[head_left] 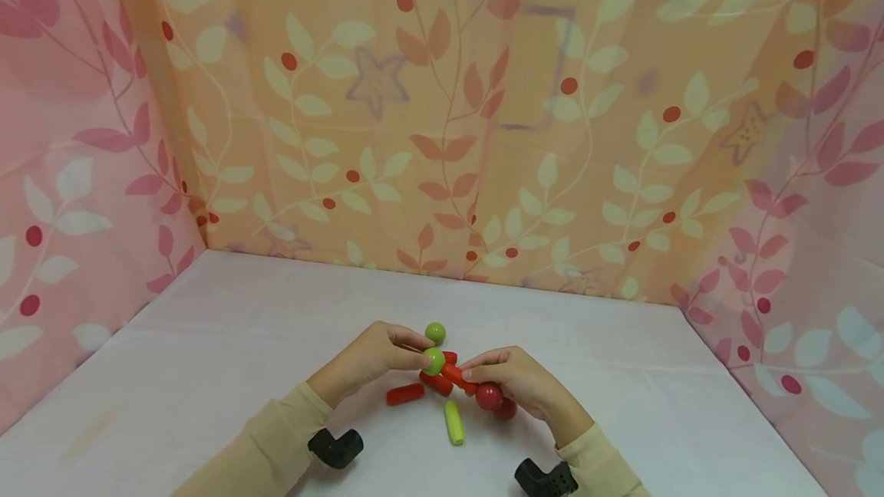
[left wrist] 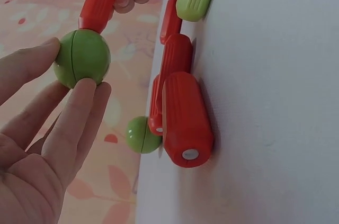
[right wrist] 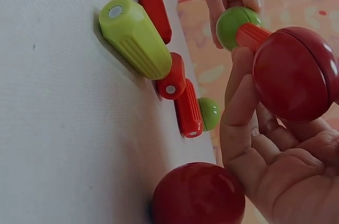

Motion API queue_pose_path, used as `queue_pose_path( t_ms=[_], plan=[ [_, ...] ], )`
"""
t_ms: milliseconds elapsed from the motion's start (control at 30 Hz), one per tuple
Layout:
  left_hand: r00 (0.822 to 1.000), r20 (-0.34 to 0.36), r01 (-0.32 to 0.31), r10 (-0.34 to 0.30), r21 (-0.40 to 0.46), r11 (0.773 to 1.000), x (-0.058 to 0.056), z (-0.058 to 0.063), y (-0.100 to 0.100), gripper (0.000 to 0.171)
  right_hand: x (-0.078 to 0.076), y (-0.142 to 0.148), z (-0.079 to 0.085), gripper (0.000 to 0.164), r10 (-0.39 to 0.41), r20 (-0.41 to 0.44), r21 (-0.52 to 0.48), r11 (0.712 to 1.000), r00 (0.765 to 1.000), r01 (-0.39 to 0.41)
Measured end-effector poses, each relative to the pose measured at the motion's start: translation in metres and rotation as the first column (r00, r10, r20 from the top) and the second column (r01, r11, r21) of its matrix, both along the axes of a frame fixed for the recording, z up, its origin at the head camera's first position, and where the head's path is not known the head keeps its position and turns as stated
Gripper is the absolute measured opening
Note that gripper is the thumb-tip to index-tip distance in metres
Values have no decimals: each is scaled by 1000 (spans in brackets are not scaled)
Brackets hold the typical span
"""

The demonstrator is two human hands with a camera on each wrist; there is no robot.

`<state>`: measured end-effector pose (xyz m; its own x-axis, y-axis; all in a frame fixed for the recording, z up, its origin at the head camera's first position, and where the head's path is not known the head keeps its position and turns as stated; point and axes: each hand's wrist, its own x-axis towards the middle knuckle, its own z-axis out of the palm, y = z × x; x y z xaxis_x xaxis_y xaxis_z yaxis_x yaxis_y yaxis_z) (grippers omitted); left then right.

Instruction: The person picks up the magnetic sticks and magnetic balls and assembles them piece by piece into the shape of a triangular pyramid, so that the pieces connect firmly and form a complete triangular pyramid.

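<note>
Fingertips and thumb of my left hand pinch a glossy green ball, which has a seam round it. My right hand holds a ridged red rod between thumb and fingers. One end of this rod meets the green ball; at its other end is a large red ball, beside the right fingers. The joined pieces are held up above the white table. Below them lie several loose red rods with silvery discs in their ends, and a yellow-green rod.
A second green ball sits behind the loose rods. Another red ball rests on the table under the right hand. Black wrist mounts show at both cuffs. Leaf-patterned cloth walls in the table's back and sides.
</note>
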<state>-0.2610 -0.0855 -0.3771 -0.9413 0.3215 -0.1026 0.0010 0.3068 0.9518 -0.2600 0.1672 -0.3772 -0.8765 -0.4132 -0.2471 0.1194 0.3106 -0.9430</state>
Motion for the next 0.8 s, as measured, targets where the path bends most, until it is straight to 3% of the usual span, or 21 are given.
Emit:
queue_pose_path(
  t_ms=[367,800],
  plan=[
    [999,-40,8,-10,-55,998,-6,-1,-13,27,-2,3,1,36,-18,-6,-15,1000,1000,17],
    [999,38,-7,15,-200,980,-10,-8,-19,21,-3,6,1,37,-44,-18,-22,999,999,43]
  ],
)
